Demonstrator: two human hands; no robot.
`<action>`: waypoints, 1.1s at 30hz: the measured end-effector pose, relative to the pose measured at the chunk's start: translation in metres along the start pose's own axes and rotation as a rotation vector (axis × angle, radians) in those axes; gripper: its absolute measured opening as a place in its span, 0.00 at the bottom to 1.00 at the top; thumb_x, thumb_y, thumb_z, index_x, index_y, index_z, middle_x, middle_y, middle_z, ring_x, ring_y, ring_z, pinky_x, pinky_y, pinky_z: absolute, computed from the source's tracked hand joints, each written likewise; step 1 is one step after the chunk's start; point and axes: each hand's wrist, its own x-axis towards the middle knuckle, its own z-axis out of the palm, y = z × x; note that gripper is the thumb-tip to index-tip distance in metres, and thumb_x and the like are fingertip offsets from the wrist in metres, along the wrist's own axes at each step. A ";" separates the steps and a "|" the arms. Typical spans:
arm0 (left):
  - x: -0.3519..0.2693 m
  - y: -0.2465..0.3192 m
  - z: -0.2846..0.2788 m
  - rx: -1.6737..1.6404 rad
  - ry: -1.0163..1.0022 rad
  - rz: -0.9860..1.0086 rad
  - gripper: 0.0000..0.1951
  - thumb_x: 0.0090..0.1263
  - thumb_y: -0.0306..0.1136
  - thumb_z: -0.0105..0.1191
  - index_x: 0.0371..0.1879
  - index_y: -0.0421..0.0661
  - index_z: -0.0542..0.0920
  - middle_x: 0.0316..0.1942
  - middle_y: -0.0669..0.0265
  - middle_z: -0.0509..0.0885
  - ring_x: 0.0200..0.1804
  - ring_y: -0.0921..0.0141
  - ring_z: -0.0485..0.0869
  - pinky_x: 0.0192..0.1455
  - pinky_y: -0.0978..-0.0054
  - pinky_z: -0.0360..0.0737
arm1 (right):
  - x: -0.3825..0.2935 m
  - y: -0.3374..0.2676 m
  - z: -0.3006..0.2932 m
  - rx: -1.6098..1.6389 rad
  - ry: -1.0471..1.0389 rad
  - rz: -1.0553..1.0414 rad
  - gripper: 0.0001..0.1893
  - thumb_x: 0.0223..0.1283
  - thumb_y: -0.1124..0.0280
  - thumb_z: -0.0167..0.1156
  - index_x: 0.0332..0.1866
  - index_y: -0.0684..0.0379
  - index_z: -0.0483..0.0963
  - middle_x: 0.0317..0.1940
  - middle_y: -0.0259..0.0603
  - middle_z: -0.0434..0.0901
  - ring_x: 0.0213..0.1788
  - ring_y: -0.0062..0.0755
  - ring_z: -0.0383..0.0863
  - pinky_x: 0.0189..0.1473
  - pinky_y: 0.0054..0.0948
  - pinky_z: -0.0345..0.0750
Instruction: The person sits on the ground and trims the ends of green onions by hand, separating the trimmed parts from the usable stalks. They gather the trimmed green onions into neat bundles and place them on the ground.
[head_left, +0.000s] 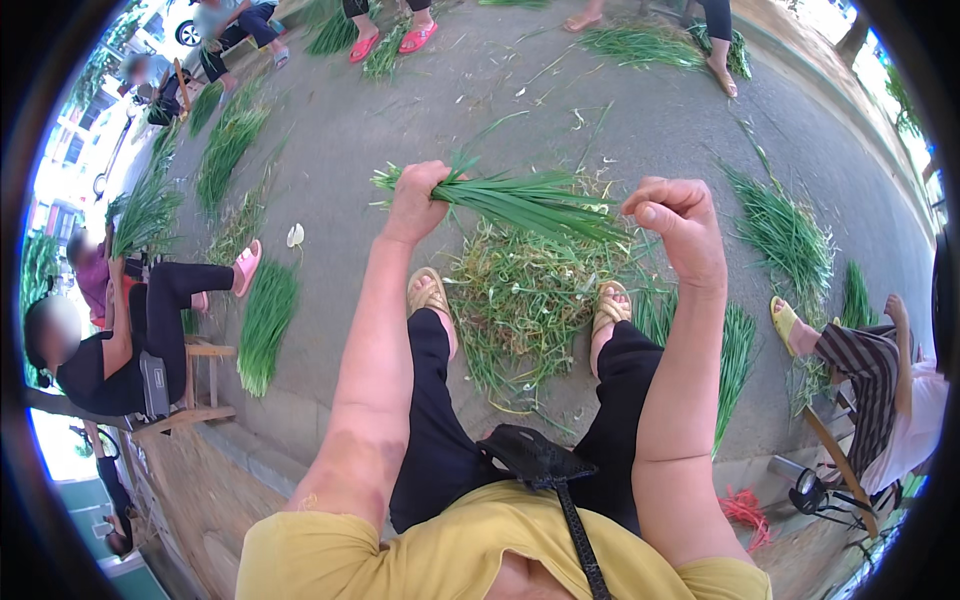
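Observation:
My left hand (421, 201) grips a bunch of garlic chives (525, 199) near its pale stem ends. The long flat leaves point to the right, above a heap of leafy trimmings (517, 307) on the ground between my sandaled feet. Close to the leaf tips is my right hand (679, 225), its fingers curled and the thumb near them. Whether a thin leaf is pinched there is not clear. Partly behind my right forearm lies a pile of chives (735, 360).
Chive piles lie on the pavement to the left (268, 326) and right (784, 225). A person in black (90, 360) sits on a wooden chair at left; another in striped trousers (862, 390) sits at right. Red strings (746, 517) and a black bag (536, 457) are near me.

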 end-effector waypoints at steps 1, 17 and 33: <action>-0.001 -0.001 0.000 0.001 -0.011 -0.009 0.05 0.50 0.23 0.57 0.27 0.45 0.82 0.22 0.58 0.77 0.30 0.56 0.78 0.32 0.62 0.71 | 0.000 0.000 0.001 -0.035 -0.024 0.008 0.11 0.48 0.67 0.68 0.27 0.67 0.81 0.22 0.31 0.77 0.26 0.17 0.69 0.28 0.20 0.63; -0.007 -0.015 0.004 0.207 -0.097 0.035 0.06 0.49 0.23 0.57 0.26 0.48 0.82 0.23 0.66 0.79 0.33 0.62 0.79 0.36 0.65 0.70 | 0.006 0.017 0.018 -0.474 -0.190 0.332 0.10 0.50 0.70 0.65 0.28 0.69 0.79 0.16 0.28 0.72 0.21 0.13 0.66 0.23 0.21 0.64; -0.002 -0.003 0.004 0.332 -0.092 -0.041 0.07 0.50 0.25 0.56 0.23 0.55 0.83 0.22 0.67 0.80 0.33 0.62 0.81 0.35 0.62 0.72 | 0.022 0.035 0.015 -0.034 0.722 0.035 0.06 0.56 0.75 0.61 0.38 0.65 0.80 0.22 0.22 0.71 0.24 0.09 0.63 0.27 0.14 0.60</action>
